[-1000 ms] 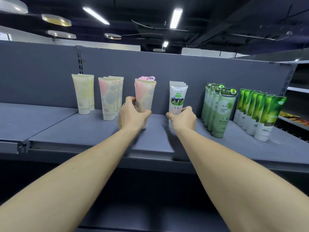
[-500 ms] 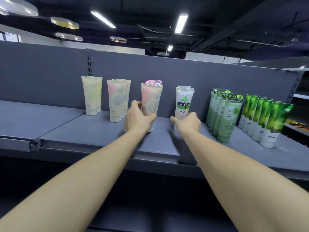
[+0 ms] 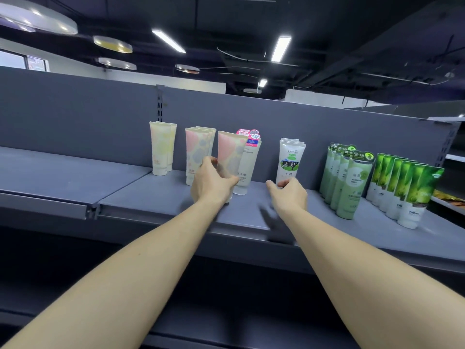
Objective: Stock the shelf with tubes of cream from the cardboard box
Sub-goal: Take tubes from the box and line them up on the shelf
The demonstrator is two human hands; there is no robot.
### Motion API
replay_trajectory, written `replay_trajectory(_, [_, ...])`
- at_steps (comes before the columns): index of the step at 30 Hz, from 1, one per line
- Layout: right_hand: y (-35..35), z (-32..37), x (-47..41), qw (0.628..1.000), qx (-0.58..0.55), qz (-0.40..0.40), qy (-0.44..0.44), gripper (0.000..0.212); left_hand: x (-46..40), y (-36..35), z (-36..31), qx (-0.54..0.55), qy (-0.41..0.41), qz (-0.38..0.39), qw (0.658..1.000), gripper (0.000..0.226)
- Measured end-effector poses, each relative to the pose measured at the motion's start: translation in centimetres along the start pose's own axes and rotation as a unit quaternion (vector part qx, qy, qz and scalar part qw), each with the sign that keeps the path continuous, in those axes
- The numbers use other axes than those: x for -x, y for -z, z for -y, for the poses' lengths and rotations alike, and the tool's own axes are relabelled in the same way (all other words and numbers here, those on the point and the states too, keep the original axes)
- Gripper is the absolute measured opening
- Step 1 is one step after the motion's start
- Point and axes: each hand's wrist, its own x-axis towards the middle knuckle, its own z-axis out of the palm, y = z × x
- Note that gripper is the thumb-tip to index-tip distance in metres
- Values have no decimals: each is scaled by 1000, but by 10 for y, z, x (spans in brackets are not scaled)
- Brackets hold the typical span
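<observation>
On the grey shelf tubes of cream stand upright in rows. My left hand is closed around the lower part of a pink-and-grey tube, held slightly tilted just in front of a white tube with a pink label. My right hand sits at the base of the front white tube with a cow picture. Its thumb is spread away to the left and its fingertips are at the tube's foot. The cardboard box is out of view.
To the left stand pale yellow tubes and a row of pink-and-grey tubes. To the right are pale green tubes and bright green ones. The grey back panel rises behind all rows. A lower shelf lies below.
My left hand has shifted the pink-and-grey tube to the left, uncovering the pink-labelled white tube behind it. My right hand has loosened from the cow tube's base and opened its thumb.
</observation>
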Motion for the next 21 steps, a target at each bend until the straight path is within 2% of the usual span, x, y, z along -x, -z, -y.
replay_trajectory(8, [-28,21,18,998,16,47,30,26,-18,38,26,-9,22,-22,999,57])
replay_trajectory(14, [-42,33,20,997,40,40,51,28,-37,52,43,-18,46,-13,999,52])
replay_trajectory(21, [-54,42,19,994,61,29,80,27,-60,40,54,-10,34,-3,999,51])
